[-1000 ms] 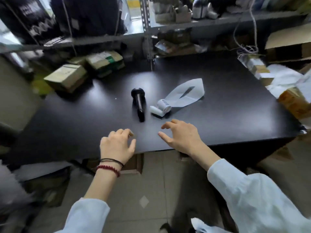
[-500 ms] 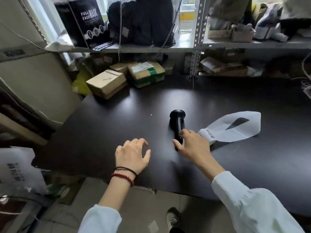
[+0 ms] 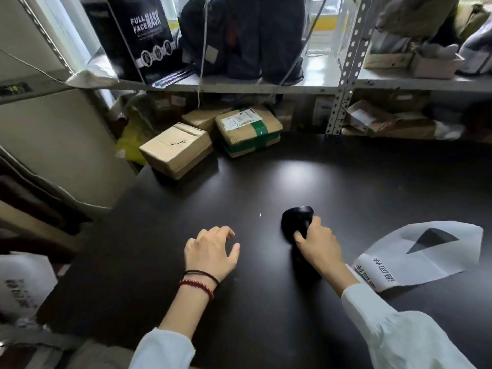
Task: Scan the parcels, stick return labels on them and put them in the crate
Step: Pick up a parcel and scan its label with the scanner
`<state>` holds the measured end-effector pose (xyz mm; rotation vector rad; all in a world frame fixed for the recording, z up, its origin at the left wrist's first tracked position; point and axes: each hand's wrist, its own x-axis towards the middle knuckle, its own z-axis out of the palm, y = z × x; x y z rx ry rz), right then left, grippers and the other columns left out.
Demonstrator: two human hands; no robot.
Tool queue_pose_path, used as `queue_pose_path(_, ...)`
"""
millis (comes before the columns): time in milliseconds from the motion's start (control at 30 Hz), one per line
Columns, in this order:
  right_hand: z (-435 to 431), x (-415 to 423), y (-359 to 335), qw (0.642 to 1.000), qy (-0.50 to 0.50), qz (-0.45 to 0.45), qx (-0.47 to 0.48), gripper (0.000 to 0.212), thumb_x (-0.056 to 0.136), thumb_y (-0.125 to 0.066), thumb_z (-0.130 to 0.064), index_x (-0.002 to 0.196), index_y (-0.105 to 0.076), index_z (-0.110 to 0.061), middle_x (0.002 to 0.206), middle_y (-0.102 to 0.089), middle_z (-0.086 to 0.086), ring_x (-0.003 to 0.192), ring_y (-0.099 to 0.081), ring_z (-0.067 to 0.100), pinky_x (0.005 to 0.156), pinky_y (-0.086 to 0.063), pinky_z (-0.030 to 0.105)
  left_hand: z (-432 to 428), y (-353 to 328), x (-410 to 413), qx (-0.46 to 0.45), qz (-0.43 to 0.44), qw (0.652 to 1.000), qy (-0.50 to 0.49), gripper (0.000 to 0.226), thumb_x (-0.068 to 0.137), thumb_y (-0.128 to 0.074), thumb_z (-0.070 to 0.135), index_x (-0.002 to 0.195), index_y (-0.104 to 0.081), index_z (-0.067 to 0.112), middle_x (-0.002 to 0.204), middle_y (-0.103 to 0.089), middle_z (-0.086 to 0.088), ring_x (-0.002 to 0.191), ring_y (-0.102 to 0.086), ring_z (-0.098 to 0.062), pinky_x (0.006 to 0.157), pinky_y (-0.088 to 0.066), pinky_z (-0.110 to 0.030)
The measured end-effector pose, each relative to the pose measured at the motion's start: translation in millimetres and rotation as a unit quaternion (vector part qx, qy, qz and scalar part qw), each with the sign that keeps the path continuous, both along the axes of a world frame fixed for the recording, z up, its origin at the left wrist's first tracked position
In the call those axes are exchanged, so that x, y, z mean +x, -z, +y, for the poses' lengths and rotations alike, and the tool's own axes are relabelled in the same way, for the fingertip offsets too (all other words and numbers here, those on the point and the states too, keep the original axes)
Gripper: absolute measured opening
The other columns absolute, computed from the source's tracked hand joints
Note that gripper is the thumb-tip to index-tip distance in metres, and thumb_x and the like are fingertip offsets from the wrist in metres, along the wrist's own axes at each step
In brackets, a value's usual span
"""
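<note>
My right hand (image 3: 318, 245) grips the handle of the black barcode scanner (image 3: 295, 219) on the black table (image 3: 239, 198); its head points away from me. Left of it, my left hand (image 3: 210, 253) hovers over the table with fingers loosely spread, holding nothing. Just right of my right wrist lies a roll of return labels (image 3: 375, 272), its white backing strip (image 3: 426, 251) trailing to the right. At the table's far left corner sit cardboard parcels: a plain one (image 3: 177, 150), one with green tape and a shipping label (image 3: 249, 130), and another (image 3: 202, 118) behind them.
A metal shelf rack (image 3: 343, 65) spans the far edge, loaded with a black mask box (image 3: 143, 35), dark bags and cartons. A white plastic bag (image 3: 21, 283) hangs off the table's left side. More boxes lie under the shelf at the right.
My right hand moved forward from the table's near edge and closed round the scanner's handle. My view turned left and closer, bringing the parcels toward the middle. The left hand stayed low over the table.
</note>
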<state>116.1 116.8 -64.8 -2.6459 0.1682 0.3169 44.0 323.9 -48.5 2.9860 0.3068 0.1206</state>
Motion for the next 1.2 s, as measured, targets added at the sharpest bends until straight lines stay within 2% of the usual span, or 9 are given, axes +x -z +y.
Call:
queue_pose_path(133, 44, 13, -5, 1.0, -0.001, -0.001, 0.029, 0.036, 0.092, -0.053, -0.034, 0.114, -0.042, -0.007, 0.11, -0.061, 0.019, 0.103, -0.057, 0.039, 0.073, -0.037, 0.036, 49, -3, 31, -0.008, 0.004, 1.0, 0.015, 0.031, 0.089, -0.049, 0.05, 0.115, -0.055, 0.033, 0.11, -0.061, 0.013, 0.101, -0.055, -0.013, 0.079, -0.04, -0.029)
queue_pose_path(333, 120, 39, -26, 0.996, 0.006, -0.028, 0.089, 0.037, 0.09, -0.054, -0.035, 0.119, -0.043, -0.013, 0.096, -0.058, 0.008, 0.094, -0.06, 0.034, 0.07, -0.042, 0.034, 135, -18, 92, -0.034, 0.011, 0.999, 0.03, 0.041, 0.088, -0.054, 0.048, 0.126, -0.051, 0.032, 0.122, -0.058, 0.006, 0.113, -0.053, -0.018, 0.086, -0.045, -0.036)
queue_pose_path(433, 155, 58, -39, 0.993, 0.003, -0.048, 0.112, 0.04, 0.087, -0.055, -0.039, 0.12, -0.043, -0.019, 0.095, -0.065, 0.007, 0.088, -0.064, 0.031, 0.075, -0.053, 0.038, 174, -28, 134, 0.0, -0.002, 1.0, 0.023, 0.05, 0.088, -0.055, 0.048, 0.134, -0.045, 0.03, 0.131, -0.051, -0.001, 0.118, -0.047, -0.025, 0.089, -0.044, -0.04)
queue_pose_path(533, 176, 76, -50, 0.989, -0.008, -0.072, 0.132, 0.041, 0.085, -0.055, -0.04, 0.119, -0.044, -0.021, 0.094, -0.067, 0.009, 0.084, -0.066, 0.032, 0.075, -0.056, 0.042, 203, -31, 175, 0.018, 0.003, 1.0, 0.005, 0.061, 0.085, -0.055, 0.055, 0.138, -0.04, 0.029, 0.134, -0.048, -0.006, 0.121, -0.044, -0.031, 0.091, -0.043, -0.043)
queue_pose_path(600, 184, 85, -56, 0.989, -0.013, -0.084, 0.125, 0.041, 0.086, -0.056, -0.039, 0.12, -0.043, -0.021, 0.096, -0.066, 0.009, 0.083, -0.065, 0.032, 0.072, -0.056, 0.042, 215, -29, 199, 0.027, 0.04, 0.999, 0.0, 0.072, 0.081, -0.054, 0.065, 0.141, -0.034, 0.031, 0.138, -0.044, -0.007, 0.124, -0.041, -0.033, 0.094, -0.041, -0.044)
queue_pose_path(700, 190, 96, -59, 0.984, -0.008, -0.105, 0.141, 0.04, 0.085, -0.057, -0.039, 0.118, -0.044, -0.021, 0.092, -0.067, 0.008, 0.079, -0.066, 0.031, 0.072, -0.057, 0.045, 220, -24, 224, 0.046, 0.078, 0.996, -0.003, 0.08, 0.078, -0.052, 0.071, 0.143, -0.027, 0.034, 0.145, -0.036, -0.004, 0.128, -0.036, -0.035, 0.103, -0.031, -0.053)
queue_pose_path(767, 190, 100, -57, 0.982, -0.002, -0.112, 0.149, 0.038, 0.083, -0.057, -0.04, 0.114, -0.044, -0.021, 0.088, -0.067, 0.009, 0.078, -0.066, 0.031, 0.071, -0.057, 0.047, 217, -18, 230, 0.048, 0.051, 0.997, -0.017, 0.076, 0.078, -0.056, 0.067, 0.141, -0.031, 0.033, 0.145, -0.036, -0.003, 0.127, -0.036, -0.037, 0.104, -0.026, -0.06)
queue_pose_path(867, 187, 102, -52, 0.985, 0.0, -0.103, 0.138, 0.037, 0.083, -0.056, -0.04, 0.113, -0.045, -0.022, 0.087, -0.067, 0.008, 0.078, -0.066, 0.031, 0.071, -0.057, 0.046, 213, -12, 229, 0.054, -0.004, 0.998, -0.026, 0.069, 0.079, -0.06, 0.06, 0.138, -0.039, 0.031, 0.138, -0.046, -0.002, 0.121, -0.041, -0.036, 0.102, -0.029, -0.057)
queue_pose_path(1200, 151, 77, -36, 0.986, 0.015, -0.065, 0.155, 0.032, 0.079, -0.053, -0.045, 0.105, -0.046, -0.028, 0.08, -0.067, 0.003, 0.074, -0.067, 0.026, 0.07, -0.057, 0.044, 188, -6, 175, 0.063, -0.017, 0.998, 0.016, 0.067, 0.078, -0.06, 0.061, 0.136, -0.041, 0.034, 0.135, -0.048, 0.002, 0.123, -0.041, -0.029, 0.1, -0.032, -0.051)
